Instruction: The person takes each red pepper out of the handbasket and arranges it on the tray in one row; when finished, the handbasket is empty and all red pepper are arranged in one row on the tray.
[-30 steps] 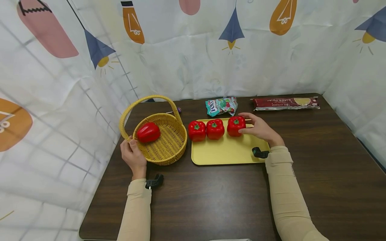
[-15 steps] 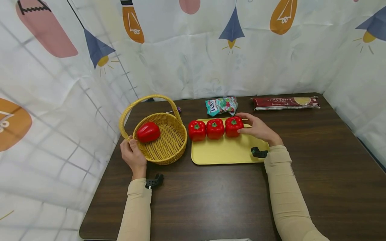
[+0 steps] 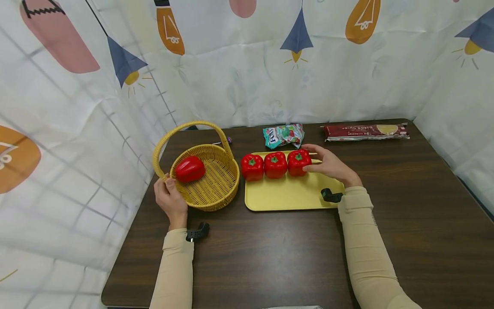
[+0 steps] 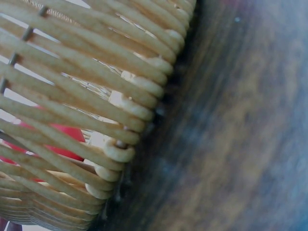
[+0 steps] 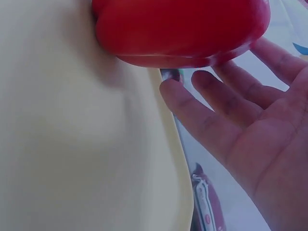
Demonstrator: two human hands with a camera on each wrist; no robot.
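My left hand (image 3: pixel 170 199) grips the yellow wicker basket (image 3: pixel 233 189) where its handle (image 3: pixel 155 159) meets the rim. A red bell pepper (image 3: pixel 190 169) lies on its side in the basket; through the weave (image 4: pixel 82 103) in the left wrist view a bit of red shows. My right hand (image 3: pixel 328 164) holds the rightmost of three upright red bell peppers (image 3: pixel 299 163) between thumb and fingers. In the right wrist view some fingertips touch that bell pepper (image 5: pixel 183 31), while the lower fingers (image 5: pixel 192 108) are apart from it. Beside it in a row stand the middle pepper (image 3: pixel 275 165) and left pepper (image 3: pixel 252 168).
The peppers are along the back of a yellow tray (image 3: pixel 293 195) on a dark wooden table (image 3: pixel 270 253). Behind the tray lie a teal candy bag (image 3: pixel 284 136) and a long maroon snack pack (image 3: pixel 364 132). A purple-tipped lollipop (image 3: pixel 229 140) is behind the basket.
My right hand has moved the rightmost bell pepper slightly left, up against the middle one. Over the last half second it has hardly moved. My left hand and the basket have stayed put.
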